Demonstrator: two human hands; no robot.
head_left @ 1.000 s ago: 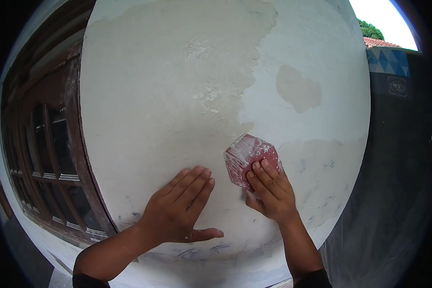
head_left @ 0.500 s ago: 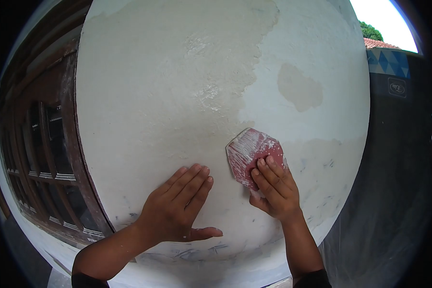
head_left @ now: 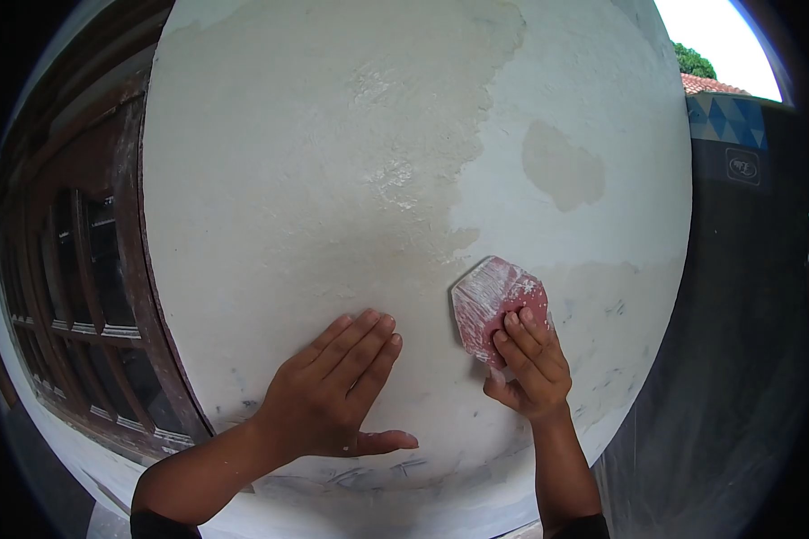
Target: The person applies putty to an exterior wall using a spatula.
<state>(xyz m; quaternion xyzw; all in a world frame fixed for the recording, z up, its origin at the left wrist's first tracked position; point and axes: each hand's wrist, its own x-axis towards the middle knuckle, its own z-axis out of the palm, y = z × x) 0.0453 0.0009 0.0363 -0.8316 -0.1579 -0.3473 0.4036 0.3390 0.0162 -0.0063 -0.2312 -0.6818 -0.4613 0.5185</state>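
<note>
A pale wall [head_left: 288,180] fills the middle of the head view, with grey-beige damp-looking coating beside whiter areas and a rounded beige patch [head_left: 563,166] at the upper right. My left hand [head_left: 337,382] lies flat on the wall at lower centre, fingers together and thumb stretched out to the right. To its right, my right hand [head_left: 532,364] grips a red, many-sided flat scraper [head_left: 490,301] smeared with white paste. The scraper's face is close to the wall; whether its whole edge touches cannot be made out.
A dark brown wooden window frame [head_left: 157,296] with glass panes runs down the left. On the right stands a dark surface [head_left: 746,296] with a blue patterned band [head_left: 728,119]. Roof tiles [head_left: 710,85] and a tree [head_left: 692,61] show at the upper right.
My right hand and the scraper have moved right and slightly down along the wall. My left hand has stayed almost in place.
</note>
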